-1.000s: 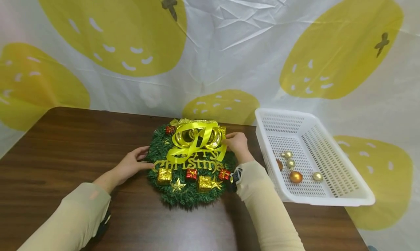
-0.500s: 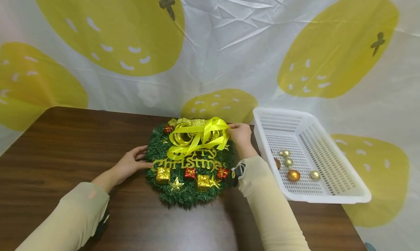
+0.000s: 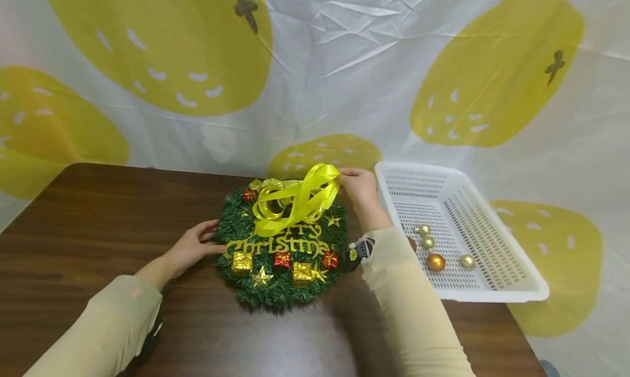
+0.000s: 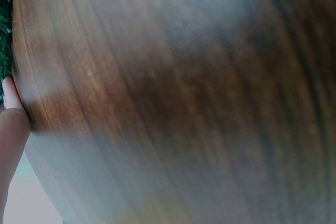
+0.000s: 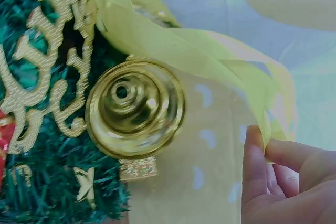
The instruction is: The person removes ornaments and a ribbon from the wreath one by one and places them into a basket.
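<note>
A green Christmas wreath lies on the table, decorated with gold "Merry Christmas" lettering, gold stars and small red and gold gift boxes. Gold bells sit on its far part, partly covered by a yellow ribbon. Between thumb and finger, my right hand pinches the ribbon's looped end above the wreath's far right edge; in the right wrist view the strands run from the bells to my fingertips. My left hand rests against the wreath's left edge, thumb and fingers apart.
A white perforated plastic basket stands right of the wreath. Inside are an orange ball ornament, several small gold balls and a brownish piece at its left wall. Behind the brown wooden table hangs a fruit-patterned cloth.
My right hand has moved up and away from the wreath, drawing the ribbon's loops up with it and uncovering more of the lettering and a star. My left hand stays at the wreath's edge.
</note>
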Action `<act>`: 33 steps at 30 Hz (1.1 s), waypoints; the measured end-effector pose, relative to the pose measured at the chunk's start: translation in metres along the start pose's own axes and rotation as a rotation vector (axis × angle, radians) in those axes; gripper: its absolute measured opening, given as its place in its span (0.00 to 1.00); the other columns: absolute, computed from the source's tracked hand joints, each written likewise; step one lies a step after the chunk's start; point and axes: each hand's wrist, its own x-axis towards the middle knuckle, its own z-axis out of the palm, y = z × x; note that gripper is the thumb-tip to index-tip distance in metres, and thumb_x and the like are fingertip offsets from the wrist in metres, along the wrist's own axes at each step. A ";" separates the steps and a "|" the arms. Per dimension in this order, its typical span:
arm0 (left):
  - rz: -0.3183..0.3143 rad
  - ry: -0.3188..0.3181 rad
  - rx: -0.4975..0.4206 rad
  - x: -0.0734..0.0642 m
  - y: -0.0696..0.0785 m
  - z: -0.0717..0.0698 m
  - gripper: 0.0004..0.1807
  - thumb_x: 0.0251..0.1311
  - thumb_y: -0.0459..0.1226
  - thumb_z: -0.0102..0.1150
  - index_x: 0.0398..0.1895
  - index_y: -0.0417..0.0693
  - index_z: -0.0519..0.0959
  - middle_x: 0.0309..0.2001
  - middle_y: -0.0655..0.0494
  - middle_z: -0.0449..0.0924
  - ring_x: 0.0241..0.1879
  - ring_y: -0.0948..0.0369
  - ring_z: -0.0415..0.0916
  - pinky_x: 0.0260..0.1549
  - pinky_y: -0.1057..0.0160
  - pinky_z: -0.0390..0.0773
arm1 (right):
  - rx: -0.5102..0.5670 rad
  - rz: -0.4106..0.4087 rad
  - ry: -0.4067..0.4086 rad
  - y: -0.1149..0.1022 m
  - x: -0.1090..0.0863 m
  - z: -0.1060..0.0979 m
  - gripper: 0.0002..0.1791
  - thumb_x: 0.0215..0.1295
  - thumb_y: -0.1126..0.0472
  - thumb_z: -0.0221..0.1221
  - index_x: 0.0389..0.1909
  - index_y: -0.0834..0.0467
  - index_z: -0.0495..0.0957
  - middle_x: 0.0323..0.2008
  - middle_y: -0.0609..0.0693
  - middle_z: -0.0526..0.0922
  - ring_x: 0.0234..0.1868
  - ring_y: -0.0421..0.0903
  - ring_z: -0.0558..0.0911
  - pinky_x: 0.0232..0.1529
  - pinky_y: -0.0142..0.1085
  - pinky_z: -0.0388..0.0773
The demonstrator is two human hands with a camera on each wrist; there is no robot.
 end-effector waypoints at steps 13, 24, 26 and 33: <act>0.006 -0.004 0.011 0.001 -0.003 -0.001 0.47 0.60 0.40 0.59 0.73 0.37 0.41 0.71 0.30 0.42 0.70 0.37 0.44 0.63 0.38 0.58 | 0.204 -0.038 -0.065 -0.031 -0.011 -0.017 0.17 0.61 0.72 0.54 0.52 0.70 0.76 0.38 0.50 0.78 0.19 0.35 0.76 0.24 0.23 0.76; -0.004 -0.011 0.005 0.004 -0.006 -0.002 0.48 0.60 0.41 0.59 0.74 0.37 0.40 0.71 0.30 0.42 0.70 0.37 0.43 0.63 0.38 0.58 | 0.302 -0.049 -0.088 -0.046 -0.020 -0.030 0.16 0.64 0.69 0.54 0.52 0.70 0.75 0.32 0.45 0.77 0.24 0.38 0.76 0.26 0.25 0.76; -0.003 -0.012 0.006 0.004 -0.005 -0.002 0.48 0.60 0.41 0.60 0.74 0.37 0.40 0.71 0.30 0.42 0.70 0.37 0.43 0.63 0.38 0.58 | 0.304 -0.046 -0.086 -0.047 -0.020 -0.034 0.14 0.64 0.69 0.54 0.50 0.69 0.76 0.32 0.45 0.77 0.24 0.38 0.76 0.27 0.25 0.76; 0.000 -0.009 0.004 0.006 -0.006 -0.002 0.48 0.60 0.41 0.60 0.74 0.38 0.40 0.71 0.30 0.42 0.70 0.37 0.43 0.64 0.38 0.57 | 0.331 -0.053 -0.070 -0.051 -0.015 -0.048 0.06 0.63 0.70 0.54 0.33 0.58 0.78 0.31 0.45 0.78 0.25 0.38 0.75 0.27 0.24 0.76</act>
